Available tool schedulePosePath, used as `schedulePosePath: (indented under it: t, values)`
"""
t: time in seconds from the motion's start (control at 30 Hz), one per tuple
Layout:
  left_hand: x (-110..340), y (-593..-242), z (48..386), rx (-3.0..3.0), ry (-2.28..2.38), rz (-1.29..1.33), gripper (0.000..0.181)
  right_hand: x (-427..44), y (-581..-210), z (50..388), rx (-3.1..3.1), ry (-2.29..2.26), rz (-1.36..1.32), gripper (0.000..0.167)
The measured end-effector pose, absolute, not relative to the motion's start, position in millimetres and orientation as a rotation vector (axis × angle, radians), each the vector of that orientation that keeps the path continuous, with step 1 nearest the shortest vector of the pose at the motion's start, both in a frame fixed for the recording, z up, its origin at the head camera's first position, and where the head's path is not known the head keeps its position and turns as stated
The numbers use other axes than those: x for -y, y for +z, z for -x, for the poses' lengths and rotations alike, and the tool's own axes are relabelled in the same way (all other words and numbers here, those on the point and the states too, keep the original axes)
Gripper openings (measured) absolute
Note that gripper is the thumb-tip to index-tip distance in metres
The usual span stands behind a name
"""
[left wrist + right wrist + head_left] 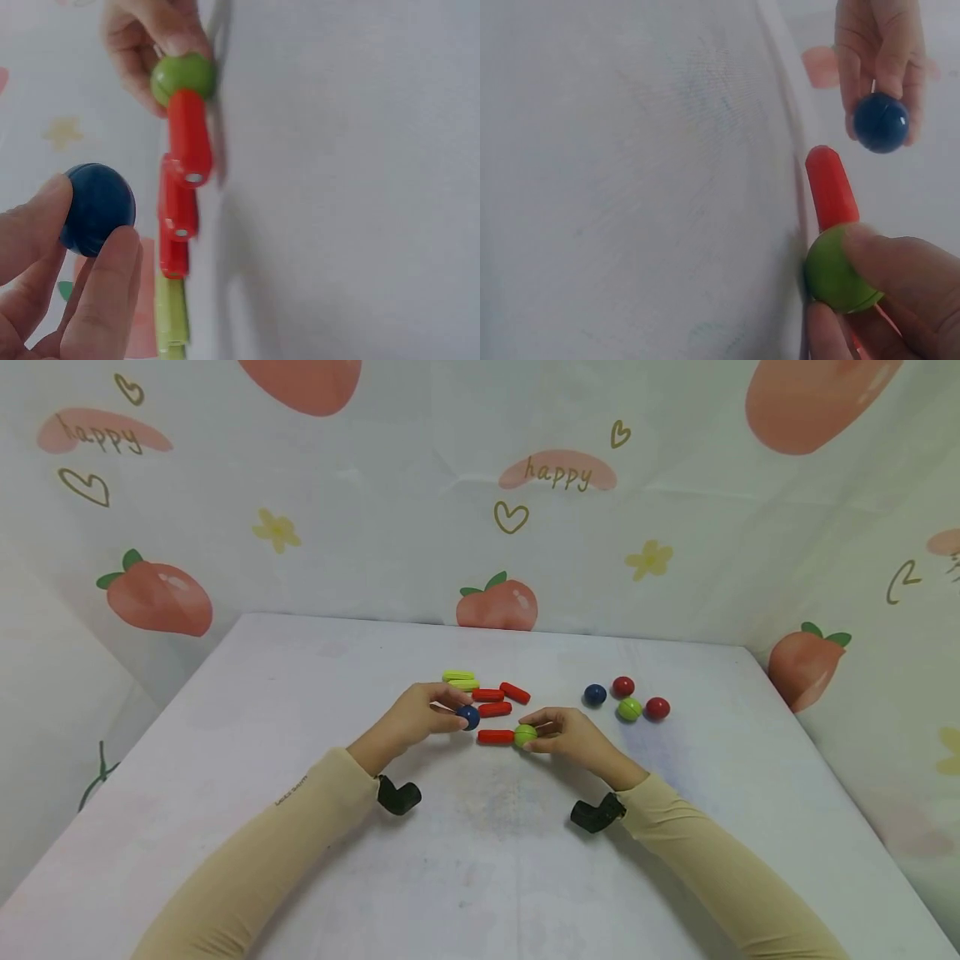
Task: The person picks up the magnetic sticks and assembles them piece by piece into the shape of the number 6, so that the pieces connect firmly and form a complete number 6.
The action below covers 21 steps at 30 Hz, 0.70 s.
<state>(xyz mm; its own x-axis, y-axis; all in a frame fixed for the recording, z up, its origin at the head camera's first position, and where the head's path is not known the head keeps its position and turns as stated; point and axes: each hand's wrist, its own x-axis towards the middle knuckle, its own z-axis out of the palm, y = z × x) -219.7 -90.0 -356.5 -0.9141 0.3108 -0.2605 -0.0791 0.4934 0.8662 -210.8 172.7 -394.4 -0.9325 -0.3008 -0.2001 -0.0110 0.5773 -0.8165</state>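
My left hand [422, 712] pinches a dark blue ball [97, 210] between thumb and fingers, held up off the table in the left wrist view. My right hand [570, 737] grips a green ball [840, 268] low at the tabletop. One end of a red rod [495, 737] meets the green ball; the rod's free end points toward the left hand and has a small silvery spot [194, 178]. Behind it lie more red rods [495, 709], and farther back two yellow-green rods [459, 676] lie close together.
To the right of the right hand, a loose group holds a blue ball [595, 695], a green ball [629, 709] and two red balls [657, 708]. Black wrist cameras [399, 796] jut from both sleeves. A printed cloth [390, 527] hangs behind the white table [465, 877].
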Motion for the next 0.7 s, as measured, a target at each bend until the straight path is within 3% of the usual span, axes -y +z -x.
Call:
schedulePosePath:
  t: [0.7]
  values:
    - [88.0, -379.4, 221.6, -2.374, 1.323, -0.153, 0.029, -177.1, -398.2, 212.9, -2.456, -1.316, 0.252, 0.039]
